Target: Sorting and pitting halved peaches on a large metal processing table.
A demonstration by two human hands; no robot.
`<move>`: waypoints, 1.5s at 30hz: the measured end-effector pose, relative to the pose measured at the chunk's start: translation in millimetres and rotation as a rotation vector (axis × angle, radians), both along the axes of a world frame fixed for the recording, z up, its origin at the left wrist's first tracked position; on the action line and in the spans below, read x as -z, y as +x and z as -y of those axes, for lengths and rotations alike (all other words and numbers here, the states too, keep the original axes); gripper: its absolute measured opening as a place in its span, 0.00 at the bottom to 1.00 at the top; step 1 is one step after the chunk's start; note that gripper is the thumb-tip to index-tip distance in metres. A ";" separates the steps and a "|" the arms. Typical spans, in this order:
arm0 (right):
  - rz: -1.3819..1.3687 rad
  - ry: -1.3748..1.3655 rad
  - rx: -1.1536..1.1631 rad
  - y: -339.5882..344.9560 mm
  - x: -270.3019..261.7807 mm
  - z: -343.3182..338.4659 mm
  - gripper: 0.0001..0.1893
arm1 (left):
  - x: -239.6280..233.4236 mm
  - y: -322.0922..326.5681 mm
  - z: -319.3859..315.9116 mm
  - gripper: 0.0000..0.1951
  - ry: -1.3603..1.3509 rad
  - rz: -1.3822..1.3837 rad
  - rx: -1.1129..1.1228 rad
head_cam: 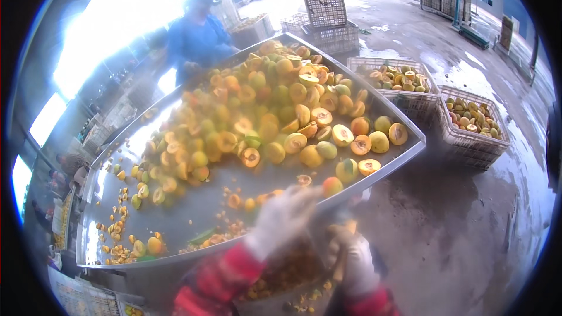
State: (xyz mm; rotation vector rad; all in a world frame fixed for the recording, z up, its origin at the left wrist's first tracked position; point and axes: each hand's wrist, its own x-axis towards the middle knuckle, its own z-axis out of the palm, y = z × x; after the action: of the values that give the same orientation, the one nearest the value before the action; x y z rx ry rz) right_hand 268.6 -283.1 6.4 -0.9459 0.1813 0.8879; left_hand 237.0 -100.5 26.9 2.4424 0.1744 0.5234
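Observation:
A large metal tray table [386, 171] bears a heap of halved yellow-green stone fruit [272, 92], with small pieces and pits along its near and left sides. My left hand [285, 215], in a whitish glove, reaches over the near rim beside a reddish-yellow fruit [332, 186]; blur hides whether it holds anything. Lower right, off the tray's edge, my right hand [353, 256], also gloved, has its fingers curled around a slim, blurred object that I cannot identify. Below the rim, between my arms, more fruit pieces [281, 267] lie in a dim container or pile.
Two plastic crates of halved fruit, one [395, 62] behind the other [478, 140], stand right of the tray. Stacked crates [331, 37] rise beyond it. A person in blue [199, 37] is at the far side. A wheeled platform scale [474, 37] stands at back right on wet floor.

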 end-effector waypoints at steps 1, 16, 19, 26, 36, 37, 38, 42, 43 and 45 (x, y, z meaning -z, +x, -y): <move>-0.027 0.010 -0.032 -2.2 1.4 -2.1 0.16 | 8.7 21.6 -0.8 0.16 -0.004 -0.020 -0.106; 0.568 0.037 -0.043 -36.6 8.9 -18.7 0.10 | 3.6 -44.4 2.2 0.20 -1.515 0.241 0.064; 1.260 -0.232 -0.216 -70.5 36.7 -31.9 0.10 | 12.8 -113.0 12.0 0.24 -1.504 0.250 -0.090; 1.718 -0.423 -0.709 -139.0 66.2 -58.2 0.11 | 49.2 -207.8 9.8 0.29 -1.470 0.195 -0.492; 1.912 -0.706 -0.797 -169.0 94.9 -88.2 0.06 | 77.8 -237.5 3.2 0.26 -1.498 0.225 -0.630; 1.900 -0.707 -0.802 -170.5 95.3 -90.2 0.06 | 77.5 -237.5 2.5 0.26 -1.510 0.234 -0.655; 1.907 -0.676 -0.780 -171.0 96.0 -91.4 0.06 | 77.2 -237.9 1.5 0.26 -1.522 0.244 -0.681; 1.861 -0.608 -0.718 -168.3 87.9 -97.1 0.08 | 77.7 -235.4 -3.3 0.25 -1.506 0.278 -0.678; 1.860 -0.609 -0.726 -167.2 86.6 -98.3 0.08 | 79.4 -232.7 -3.9 0.24 -1.598 0.385 -0.671; 0.864 -0.404 -0.722 -161.4 82.5 -101.8 0.10 | 80.5 -229.3 -1.6 0.23 -1.690 0.496 -0.661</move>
State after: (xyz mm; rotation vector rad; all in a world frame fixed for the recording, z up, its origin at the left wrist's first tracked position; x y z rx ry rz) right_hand 107.1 -181.3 -76.1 -1.7456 -0.7944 1.0210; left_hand 7.8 -98.8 -53.6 0.5485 0.8087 0.7578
